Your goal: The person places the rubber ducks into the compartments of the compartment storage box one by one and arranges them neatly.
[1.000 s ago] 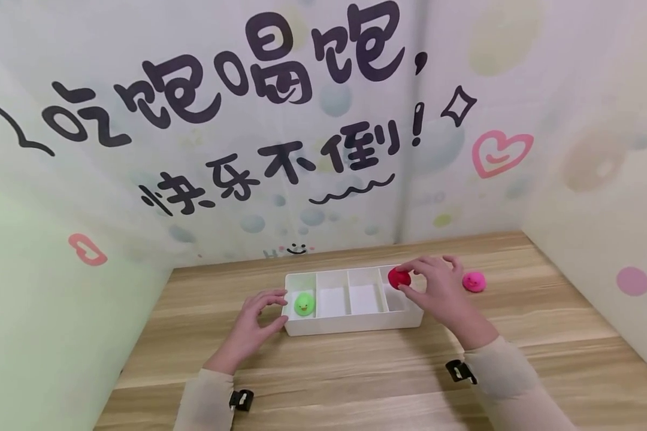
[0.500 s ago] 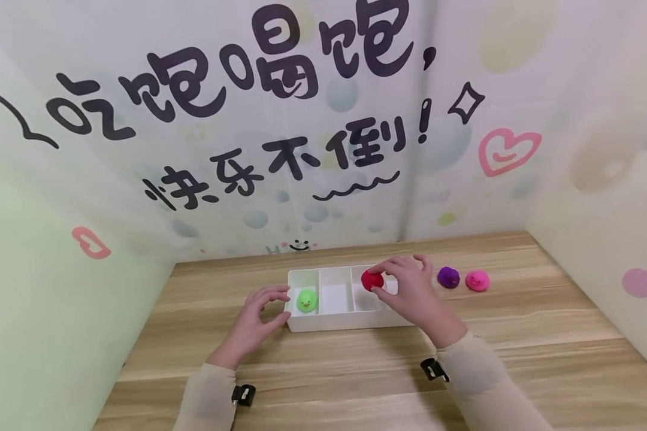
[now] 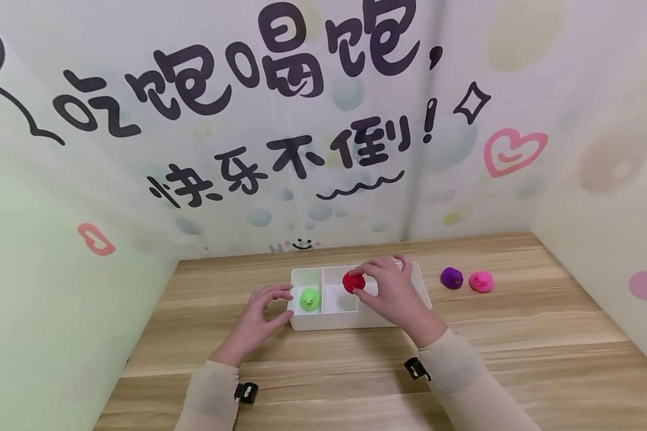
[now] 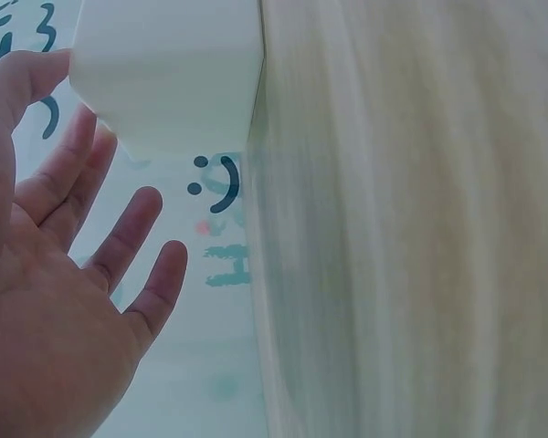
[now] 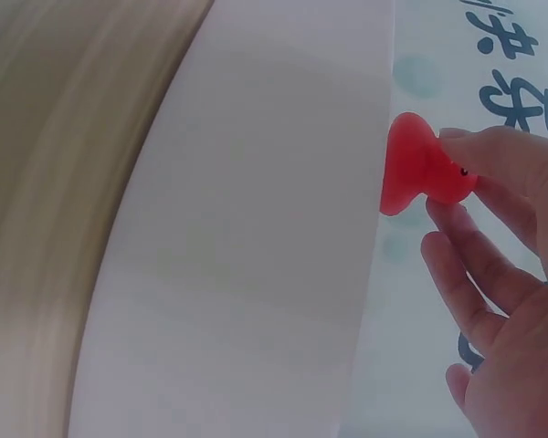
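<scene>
My right hand (image 3: 392, 291) pinches a red toy duck (image 3: 353, 283) between thumb and fingertips. In the head view the duck hangs over the second compartment from the left of a white divided tray (image 3: 331, 322). The right wrist view shows the red duck (image 5: 416, 169) above the tray's long wall (image 5: 247, 201), its head between my fingers. A green toy duck (image 3: 310, 299) sits in the leftmost compartment. Fingertips of my left hand (image 3: 259, 314) touch the tray's left end at its rim; in the left wrist view the remaining fingers (image 4: 132, 228) spread loosely. My right hand hides part of the right compartments.
A purple toy duck (image 3: 452, 278) and a pink toy duck (image 3: 481, 281) stand on the wooden table (image 3: 323, 383), right of the tray. A printed white curtain (image 3: 237, 227) closes off the back, with walls on both sides.
My right hand has carried the red duck leftward from the rightmost compartment to above the second from left, uncovering the purple duck. My left hand stays at the tray's end.
</scene>
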The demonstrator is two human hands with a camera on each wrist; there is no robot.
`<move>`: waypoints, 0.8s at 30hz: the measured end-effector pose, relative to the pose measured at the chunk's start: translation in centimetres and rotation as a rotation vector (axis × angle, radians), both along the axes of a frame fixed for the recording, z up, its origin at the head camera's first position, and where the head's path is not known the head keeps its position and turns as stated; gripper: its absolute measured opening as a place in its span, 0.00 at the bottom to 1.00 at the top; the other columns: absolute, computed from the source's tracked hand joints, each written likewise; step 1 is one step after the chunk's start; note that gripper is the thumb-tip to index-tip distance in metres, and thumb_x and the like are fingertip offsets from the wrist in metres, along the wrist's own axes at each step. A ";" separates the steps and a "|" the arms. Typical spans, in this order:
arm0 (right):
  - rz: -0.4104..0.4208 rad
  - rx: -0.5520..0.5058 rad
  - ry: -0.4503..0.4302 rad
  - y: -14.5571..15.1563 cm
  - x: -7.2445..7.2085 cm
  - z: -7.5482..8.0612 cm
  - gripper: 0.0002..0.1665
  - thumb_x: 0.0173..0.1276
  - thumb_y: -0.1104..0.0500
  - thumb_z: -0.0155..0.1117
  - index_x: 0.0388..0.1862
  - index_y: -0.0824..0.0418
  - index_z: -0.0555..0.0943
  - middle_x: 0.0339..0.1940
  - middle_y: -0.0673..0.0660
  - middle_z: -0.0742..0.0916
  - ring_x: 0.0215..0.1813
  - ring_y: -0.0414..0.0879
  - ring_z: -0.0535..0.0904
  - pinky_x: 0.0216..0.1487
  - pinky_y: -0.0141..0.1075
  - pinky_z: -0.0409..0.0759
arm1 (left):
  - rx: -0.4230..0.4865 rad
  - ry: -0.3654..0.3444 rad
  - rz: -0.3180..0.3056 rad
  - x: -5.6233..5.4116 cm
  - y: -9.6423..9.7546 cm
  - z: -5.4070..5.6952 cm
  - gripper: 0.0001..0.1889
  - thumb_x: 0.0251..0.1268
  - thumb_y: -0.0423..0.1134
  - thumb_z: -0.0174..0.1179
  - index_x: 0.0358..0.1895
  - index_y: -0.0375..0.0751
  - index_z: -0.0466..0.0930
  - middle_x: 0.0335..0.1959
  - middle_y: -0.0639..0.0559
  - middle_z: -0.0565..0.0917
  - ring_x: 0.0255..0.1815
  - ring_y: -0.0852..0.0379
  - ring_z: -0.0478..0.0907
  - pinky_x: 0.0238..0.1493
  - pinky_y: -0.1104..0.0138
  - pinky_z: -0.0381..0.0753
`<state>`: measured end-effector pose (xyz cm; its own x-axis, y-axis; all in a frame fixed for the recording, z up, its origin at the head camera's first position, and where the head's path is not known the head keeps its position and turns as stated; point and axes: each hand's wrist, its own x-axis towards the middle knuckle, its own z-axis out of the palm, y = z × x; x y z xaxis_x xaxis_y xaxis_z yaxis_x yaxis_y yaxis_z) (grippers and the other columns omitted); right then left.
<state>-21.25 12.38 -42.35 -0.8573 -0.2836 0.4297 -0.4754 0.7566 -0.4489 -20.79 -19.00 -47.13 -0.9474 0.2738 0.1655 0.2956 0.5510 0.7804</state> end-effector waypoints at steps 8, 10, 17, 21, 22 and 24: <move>0.020 0.002 0.013 -1.0 -0.4 -0.3 0.18 0.58 0.58 0.82 0.47 0.49 0.89 0.45 0.49 0.90 0.56 0.50 0.82 0.72 0.64 0.53 | 0.003 0.024 -0.009 -0.1 -0.1 0.0 0.15 0.66 0.36 0.71 0.54 0.44 0.83 0.70 0.54 0.78 0.73 0.44 0.66 0.70 0.38 0.70; 0.027 0.011 0.019 -1.2 -0.6 -0.4 0.18 0.58 0.57 0.82 0.47 0.50 0.89 0.45 0.49 0.89 0.56 0.49 0.81 0.72 0.63 0.53 | 0.007 0.022 -0.012 -0.1 -0.1 0.0 0.15 0.66 0.36 0.71 0.54 0.43 0.83 0.70 0.54 0.78 0.73 0.44 0.66 0.70 0.38 0.69; 0.047 0.055 0.018 -1.8 -0.9 -0.8 0.17 0.58 0.57 0.82 0.47 0.49 0.89 0.45 0.48 0.89 0.56 0.49 0.81 0.72 0.63 0.53 | -0.015 0.007 -0.004 -0.1 0.0 0.1 0.16 0.66 0.37 0.71 0.55 0.45 0.83 0.71 0.55 0.78 0.74 0.45 0.66 0.71 0.39 0.69; 0.053 0.074 0.005 -2.1 -1.0 -0.9 0.17 0.58 0.57 0.82 0.47 0.49 0.89 0.46 0.48 0.89 0.57 0.49 0.80 0.73 0.63 0.52 | -0.022 0.001 -0.002 0.0 0.1 0.2 0.16 0.66 0.37 0.71 0.55 0.46 0.83 0.71 0.55 0.78 0.74 0.45 0.66 0.72 0.40 0.69; 0.054 0.083 -0.002 -2.2 -1.1 -1.0 0.18 0.58 0.57 0.82 0.47 0.49 0.89 0.46 0.48 0.89 0.57 0.49 0.80 0.73 0.63 0.52 | -0.022 0.000 -0.002 0.0 0.1 0.2 0.16 0.66 0.37 0.71 0.55 0.46 0.82 0.71 0.55 0.78 0.74 0.45 0.66 0.73 0.40 0.69; 0.058 0.097 -0.018 -2.4 -1.2 -1.1 0.18 0.58 0.57 0.82 0.47 0.49 0.89 0.47 0.48 0.89 0.57 0.49 0.80 0.74 0.62 0.53 | -0.023 -0.004 -0.001 0.0 0.1 0.2 0.16 0.66 0.37 0.71 0.55 0.45 0.82 0.71 0.55 0.77 0.74 0.45 0.66 0.73 0.40 0.68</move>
